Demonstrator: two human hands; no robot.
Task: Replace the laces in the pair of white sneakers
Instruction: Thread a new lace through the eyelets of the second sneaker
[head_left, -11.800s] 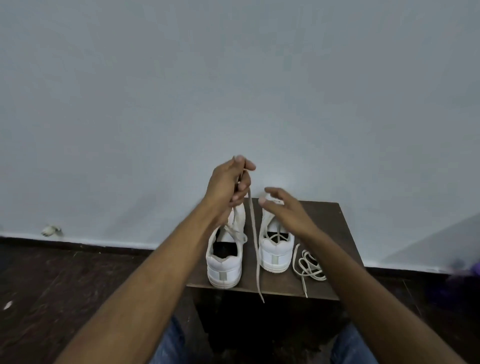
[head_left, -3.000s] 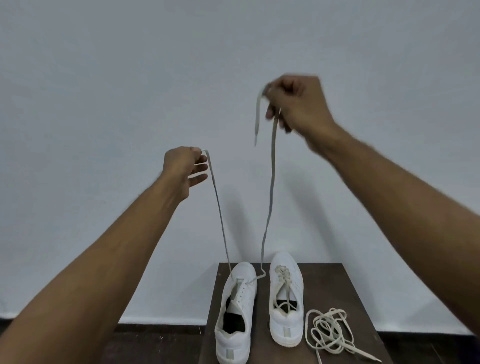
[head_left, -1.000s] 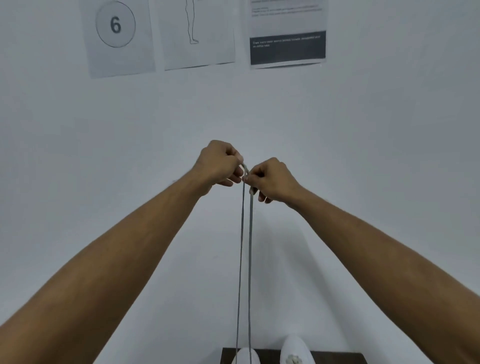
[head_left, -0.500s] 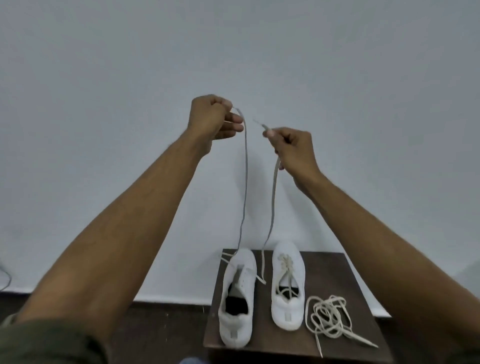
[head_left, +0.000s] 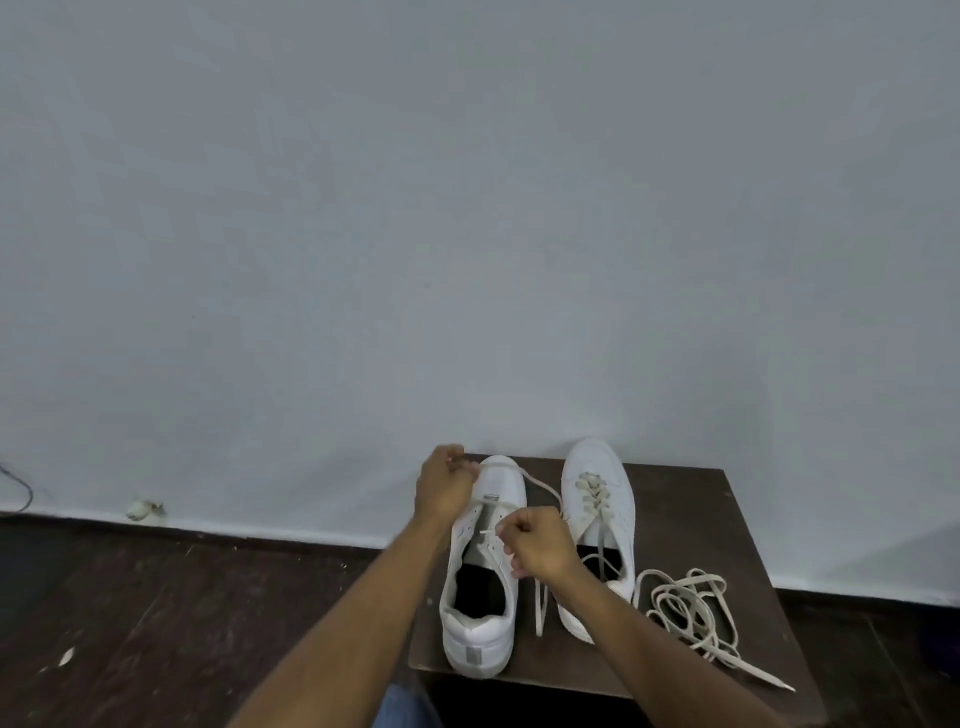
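Threading the left sneaker (head_left: 480, 587), heel toward the body, toe to the wall, on the bench (head_left: 691, 519). Right hand (head_left: 537, 543) pinching the lace tip (head_left: 488, 533), pointing left, just above the eyelet rows. Left hand (head_left: 445, 486) pinching the other lace end beside the toe. Right hand nearer the eyelets. Spare lace (head_left: 693, 618) coiled right of the other sneaker (head_left: 597, 499).

Two white sneakers (head_left: 483, 597) with cream laces (head_left: 691, 618) sit on a dark brown tabletop (head_left: 691, 519); the wall (head_left: 467, 208) is pale grey.
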